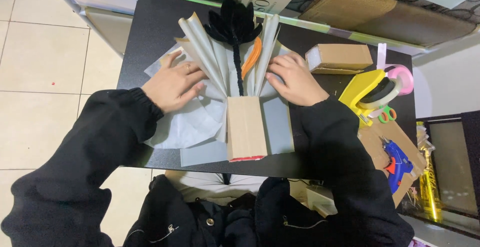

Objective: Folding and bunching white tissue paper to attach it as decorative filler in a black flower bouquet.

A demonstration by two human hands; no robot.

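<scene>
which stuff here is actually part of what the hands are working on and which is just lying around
In use:
- left hand and right hand, flat on the pleated wrapping paper
- black flower
- cardboard box over its stem

Lying about:
- yellow tape dispenser
- pink tape roll
- scissors
- blue glue gun
- brown box

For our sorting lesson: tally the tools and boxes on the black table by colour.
Yellow: 1, tape dispenser
Blue: 1, glue gun
Pink: 1, tape roll
Brown: 2, cardboard boxes
Total: 5
</scene>
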